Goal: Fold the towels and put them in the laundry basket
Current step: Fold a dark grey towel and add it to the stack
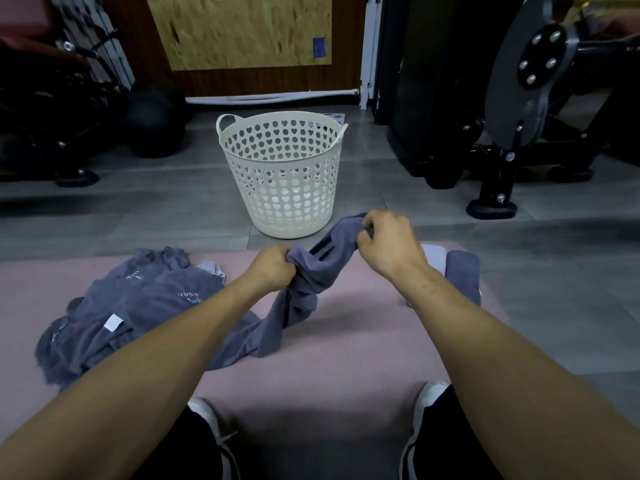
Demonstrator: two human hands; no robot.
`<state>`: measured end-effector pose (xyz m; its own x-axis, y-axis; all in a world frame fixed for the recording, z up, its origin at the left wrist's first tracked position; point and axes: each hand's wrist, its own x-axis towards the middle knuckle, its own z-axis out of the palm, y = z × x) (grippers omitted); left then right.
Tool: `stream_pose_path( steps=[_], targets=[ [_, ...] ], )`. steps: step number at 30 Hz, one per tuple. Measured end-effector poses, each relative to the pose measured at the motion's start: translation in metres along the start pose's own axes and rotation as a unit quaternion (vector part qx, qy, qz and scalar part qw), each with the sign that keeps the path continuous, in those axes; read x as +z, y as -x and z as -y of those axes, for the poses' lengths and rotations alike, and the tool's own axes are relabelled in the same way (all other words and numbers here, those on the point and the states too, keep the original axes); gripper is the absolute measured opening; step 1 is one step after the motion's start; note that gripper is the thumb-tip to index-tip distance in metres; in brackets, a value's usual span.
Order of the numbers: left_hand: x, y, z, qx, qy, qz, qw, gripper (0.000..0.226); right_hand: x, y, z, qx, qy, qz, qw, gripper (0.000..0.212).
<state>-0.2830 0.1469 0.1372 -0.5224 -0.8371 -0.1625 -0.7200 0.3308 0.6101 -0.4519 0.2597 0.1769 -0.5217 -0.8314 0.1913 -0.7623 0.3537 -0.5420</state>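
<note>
A grey towel (313, 271) hangs bunched between both hands above a pink mat (329, 358). My left hand (273, 268) grips its lower bunch. My right hand (388, 242) pinches its upper end, higher and nearer the basket. The towel's tail trails down onto the mat toward a crumpled pile of grey towels (121, 313) at the left. Folded towels (460, 275), one pale and one grey, lie on the mat just right of my right wrist. The white laundry basket (282, 188) with heart-shaped holes stands on the floor beyond the mat; nothing shows inside it.
Black gym machines stand on the grey floor at the right (519, 116) and left (52, 109), with dark balls (152, 123) left of the basket. A wood-panelled wall (242, 32) is behind. My shoes (426, 410) rest on the mat's near edge.
</note>
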Motion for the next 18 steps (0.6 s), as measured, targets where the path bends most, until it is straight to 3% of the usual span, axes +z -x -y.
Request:
stream_pose_path(
  steps=[3, 5, 7, 9, 13, 18],
  targets=[
    [-0.014, 0.004, -0.014, 0.118, -0.016, -0.030, 0.992, 0.032, 0.001, 0.000, 0.002, -0.058, -0.010, 0.103, 0.993, 0.040],
    [-0.021, 0.007, -0.022, 0.128, 0.009, -0.044, 0.991, 0.031, 0.001, 0.005, 0.008, -0.094, -0.028, 0.181, 0.979, 0.054],
    [-0.026, 0.010, -0.028, 0.104, 0.065, -0.051, 0.991, 0.026, 0.004, 0.009, 0.014, -0.126, -0.038, 0.223, 0.966, 0.053],
    [-0.031, 0.012, -0.032, 0.066, 0.137, -0.048, 0.987, 0.024, 0.007, 0.011, 0.017, -0.150, -0.022, 0.220, 0.964, 0.053],
    [-0.039, 0.017, -0.030, 0.035, 0.193, -0.013, 0.980, 0.017, 0.012, 0.006, 0.017, -0.132, -0.009, 0.130, 0.983, 0.016],
    [-0.037, 0.016, -0.020, 0.037, 0.254, -0.045, 0.966, 0.025, 0.003, -0.001, 0.015, 0.015, -0.216, 0.088, 0.972, 0.031]
  ],
)
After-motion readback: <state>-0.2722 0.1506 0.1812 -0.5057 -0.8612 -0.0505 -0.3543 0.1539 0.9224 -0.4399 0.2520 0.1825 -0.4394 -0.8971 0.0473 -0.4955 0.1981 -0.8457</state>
